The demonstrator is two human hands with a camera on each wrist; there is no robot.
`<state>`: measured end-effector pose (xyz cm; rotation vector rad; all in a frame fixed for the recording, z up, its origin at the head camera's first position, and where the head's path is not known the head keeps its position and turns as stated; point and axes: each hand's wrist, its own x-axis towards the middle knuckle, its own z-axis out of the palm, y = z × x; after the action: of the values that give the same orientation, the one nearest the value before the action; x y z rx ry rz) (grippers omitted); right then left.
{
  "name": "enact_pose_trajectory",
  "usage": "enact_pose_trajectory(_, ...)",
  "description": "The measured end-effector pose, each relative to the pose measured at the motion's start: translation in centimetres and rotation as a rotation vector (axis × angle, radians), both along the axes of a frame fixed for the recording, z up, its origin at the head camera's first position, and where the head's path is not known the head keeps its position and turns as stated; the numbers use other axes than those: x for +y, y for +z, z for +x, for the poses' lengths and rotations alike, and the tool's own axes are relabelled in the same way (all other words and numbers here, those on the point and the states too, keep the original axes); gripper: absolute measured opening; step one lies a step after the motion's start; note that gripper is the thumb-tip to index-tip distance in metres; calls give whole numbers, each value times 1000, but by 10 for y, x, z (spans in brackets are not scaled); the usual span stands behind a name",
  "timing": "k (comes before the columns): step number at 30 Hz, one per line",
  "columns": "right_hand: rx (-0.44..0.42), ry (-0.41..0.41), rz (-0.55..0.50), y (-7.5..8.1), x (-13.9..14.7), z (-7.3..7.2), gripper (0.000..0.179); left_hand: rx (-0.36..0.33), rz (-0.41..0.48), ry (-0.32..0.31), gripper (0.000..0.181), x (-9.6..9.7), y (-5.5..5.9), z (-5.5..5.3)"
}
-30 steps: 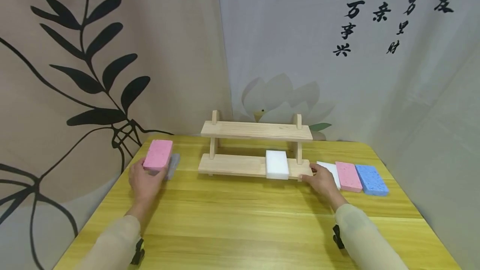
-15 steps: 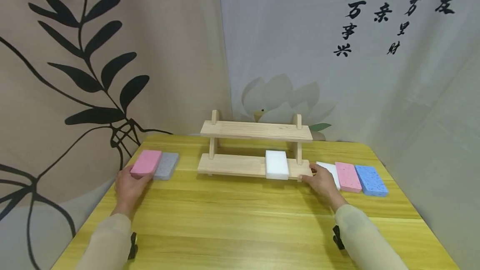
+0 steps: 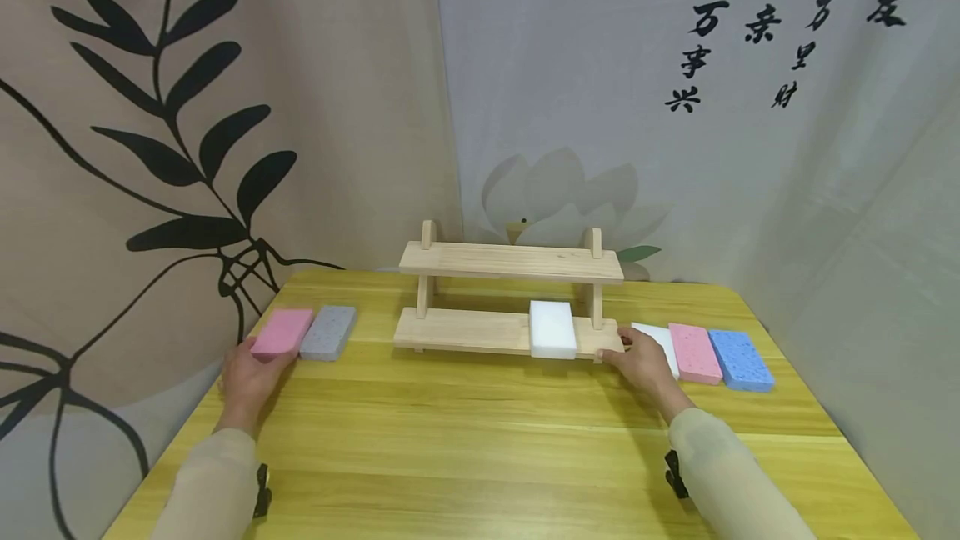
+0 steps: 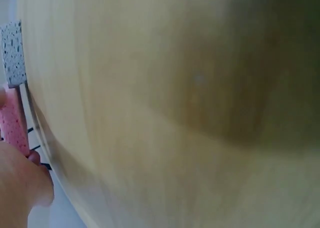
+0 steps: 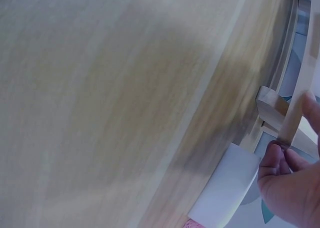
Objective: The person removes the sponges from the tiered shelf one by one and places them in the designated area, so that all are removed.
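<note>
My left hand grips a pink sponge by its sides at the table's left edge. Just to its right lies a speckled grey sponge; in the left wrist view the pink sponge sits end to end with the grey sponge. My right hand pinches the right end of the lower board of a two-tier wooden shelf. In the right wrist view thumb and fingers close around that board end. A white sponge block rests on the lower board, near its right end.
Right of the shelf lie a white sponge, partly behind my right hand, a pink sponge and a blue sponge. They rest on a yellow wooden table. A printed curtain hangs behind it.
My left hand has brought the pink sponge left and down, from above the grey sponge to its left side, uncovering the grey one. My right hand has stayed on the shelf end.
</note>
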<state>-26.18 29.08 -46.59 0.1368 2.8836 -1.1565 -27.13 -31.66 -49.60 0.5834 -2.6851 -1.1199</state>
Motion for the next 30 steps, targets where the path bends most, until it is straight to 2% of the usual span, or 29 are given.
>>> enact_pose_trajectory(4,7,6,4,1,1,0,69,-28,-39,-26,86,-1,-1,0)
enact_pose_trajectory(8,10,9,7,1,1,1,70,-60,-79,-64,91,0,1,0)
enact_pose_trajectory(12,11,7,3,1,2,1,70,-41,-79,-69,98,6,4,0)
enact_pose_trajectory(17,18,12,1,0,1,1,69,39,-38,-9,97,19,10,-5)
enact_pose_trajectory(21,14,8,11,0,0,1,69,122,-24,36,91,37,16,-9)
enact_pose_trajectory(26,16,8,7,0,0,1,68,255,48,82,82,73,24,-10)
enact_pose_trajectory(30,21,6,0,1,0,1,67,346,113,78,77,111,28,-13)
